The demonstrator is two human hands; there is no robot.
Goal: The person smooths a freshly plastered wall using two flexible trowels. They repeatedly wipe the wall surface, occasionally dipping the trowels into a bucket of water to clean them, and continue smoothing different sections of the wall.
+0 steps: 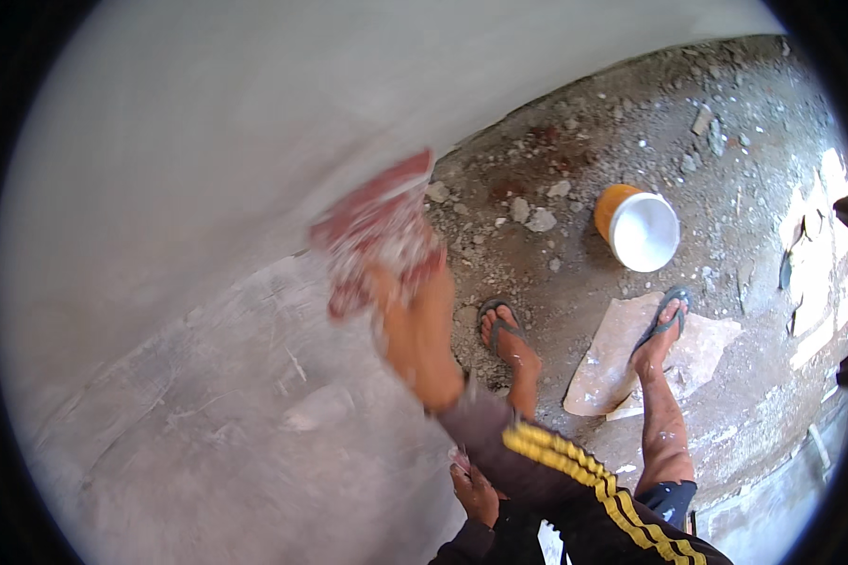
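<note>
Landmark: the orange bucket (611,209) stood on the rubble-strewn floor (556,141).
Red tool (367,221): flat, white-smeared and motion-blurred, it was well left of the bucket.
Right hand (421,334): it was closed around the red tool, left of and below the bucket.
Left hand (476,494): fingers were partly curled, below-left of the bucket; contents could not be determined.
Pale sheet (600,372): it lay below the bucket.

grey rubble (540,220) on brown dirt ground (575,259)
</note>
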